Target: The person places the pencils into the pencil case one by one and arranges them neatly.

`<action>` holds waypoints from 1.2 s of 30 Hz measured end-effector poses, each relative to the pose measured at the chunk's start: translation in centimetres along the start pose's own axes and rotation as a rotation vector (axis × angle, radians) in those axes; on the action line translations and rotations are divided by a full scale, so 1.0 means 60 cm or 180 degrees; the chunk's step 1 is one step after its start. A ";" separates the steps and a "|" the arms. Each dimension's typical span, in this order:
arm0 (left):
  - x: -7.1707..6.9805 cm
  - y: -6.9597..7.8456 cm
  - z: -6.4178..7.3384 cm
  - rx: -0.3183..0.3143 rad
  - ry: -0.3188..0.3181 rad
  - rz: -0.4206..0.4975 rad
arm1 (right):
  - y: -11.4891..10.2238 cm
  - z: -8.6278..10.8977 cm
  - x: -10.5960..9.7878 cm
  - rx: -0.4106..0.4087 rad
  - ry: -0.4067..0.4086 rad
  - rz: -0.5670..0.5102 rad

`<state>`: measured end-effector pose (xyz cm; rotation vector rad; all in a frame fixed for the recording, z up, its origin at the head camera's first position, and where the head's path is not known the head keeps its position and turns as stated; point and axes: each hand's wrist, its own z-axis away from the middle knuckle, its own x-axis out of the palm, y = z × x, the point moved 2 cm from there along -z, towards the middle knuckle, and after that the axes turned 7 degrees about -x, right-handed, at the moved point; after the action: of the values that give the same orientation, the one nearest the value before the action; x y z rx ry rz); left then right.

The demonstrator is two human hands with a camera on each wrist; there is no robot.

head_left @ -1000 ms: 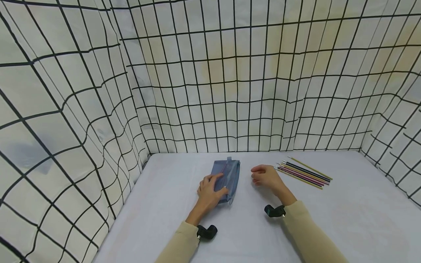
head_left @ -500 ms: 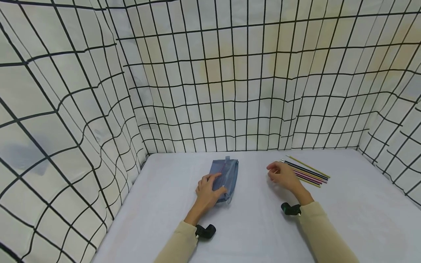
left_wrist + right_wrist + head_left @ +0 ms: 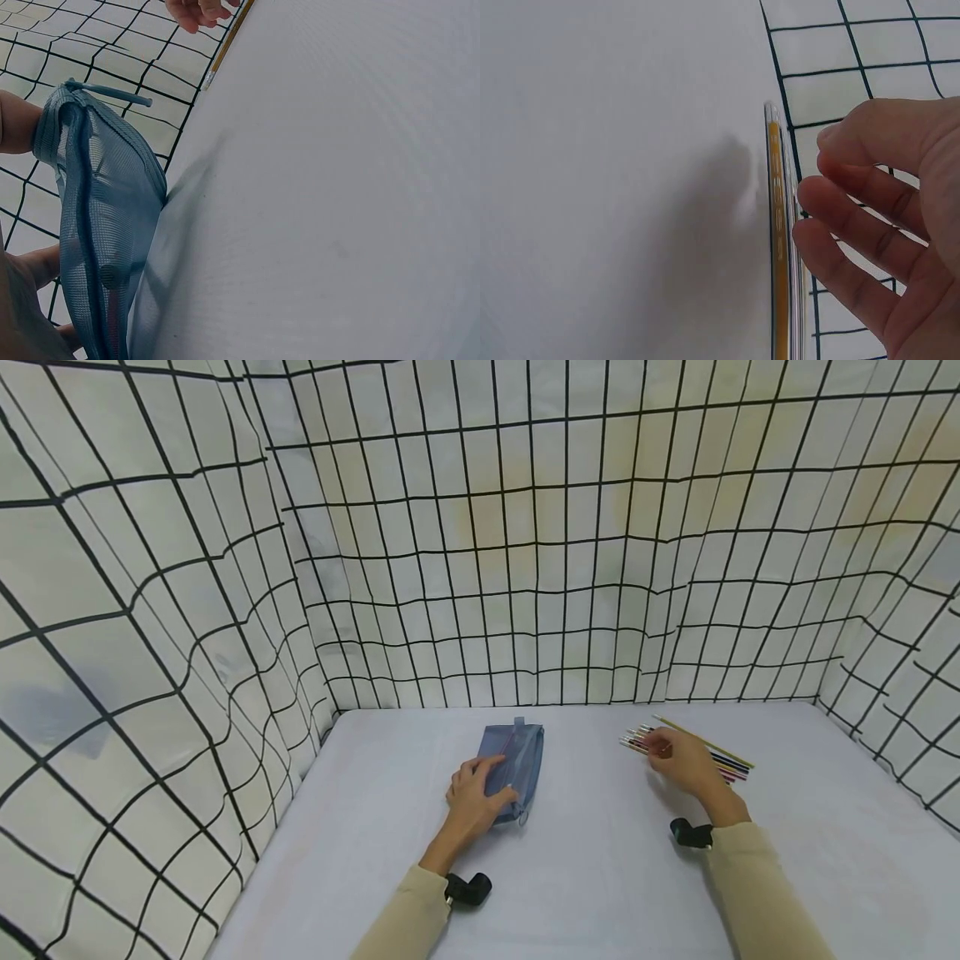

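A blue mesh zip pouch (image 3: 529, 760) lies on the white table. My left hand (image 3: 474, 789) holds it, with the thumb at its right edge and the fingers spread over its left side. Through the mesh shows a thin reddish stick (image 3: 113, 322). My right hand (image 3: 684, 766) hovers over several pencils (image 3: 731, 767) in yellow, black and dark red, covering their middles. In the right wrist view its fingers are loosely bent with nothing between them, close beside a yellow pencil (image 3: 780, 225).
One yellow pencil (image 3: 708, 743) lies slightly apart behind the others. White walls with a black grid (image 3: 555, 610) rise behind the table (image 3: 585, 877) and at both sides. A small black camera sits on each wrist (image 3: 468, 890).
My right hand has moved right, from beside the pouch to over the pencils. My left hand has stayed on the pouch, which has not moved.
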<state>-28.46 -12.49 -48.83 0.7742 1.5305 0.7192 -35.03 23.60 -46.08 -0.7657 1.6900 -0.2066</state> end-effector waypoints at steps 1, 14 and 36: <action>0.000 0.000 0.000 -0.0001 0.0000 -0.0004 | 0.002 0.001 -0.002 0.0011 -0.0007 0.0045; -0.001 0.001 0.001 -0.0026 -0.0006 -0.0037 | 0.022 0.015 -0.020 0.0174 -0.0187 0.0274; 0.000 0.001 0.001 -0.0006 -0.0012 -0.0014 | 0.038 0.018 -0.015 0.0246 -0.0315 0.0484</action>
<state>-28.42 -12.45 -48.81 0.7701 1.5275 0.7155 -34.80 26.18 -46.86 -0.5781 1.6285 -0.1252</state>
